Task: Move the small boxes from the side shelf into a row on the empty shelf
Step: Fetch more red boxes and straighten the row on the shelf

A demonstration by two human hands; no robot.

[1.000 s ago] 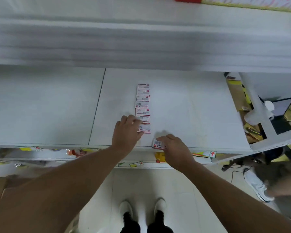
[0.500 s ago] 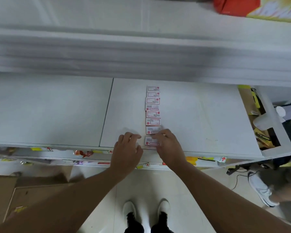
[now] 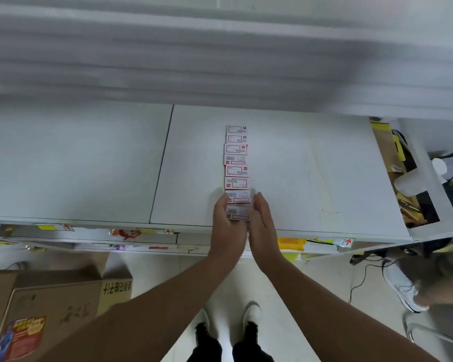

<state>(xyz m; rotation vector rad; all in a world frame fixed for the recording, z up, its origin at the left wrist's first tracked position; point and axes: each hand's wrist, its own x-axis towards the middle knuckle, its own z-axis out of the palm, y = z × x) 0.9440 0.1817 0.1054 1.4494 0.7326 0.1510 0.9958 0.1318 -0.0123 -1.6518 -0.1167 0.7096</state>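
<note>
Eight small white boxes (image 3: 236, 169) with red-framed labels and barcodes lie flat on the white shelf (image 3: 311, 173), in one touching column running from its front edge toward the back. Your left hand (image 3: 226, 226) and right hand (image 3: 262, 223), fingers straight, press the nearest box's (image 3: 237, 214) sides.

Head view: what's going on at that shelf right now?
A person is lining up small boxes in a row running from the back of the white shelf toward its front edge. The left hand and right hand, fingers straight, flank the nearest box, squaring it into line.
</note>
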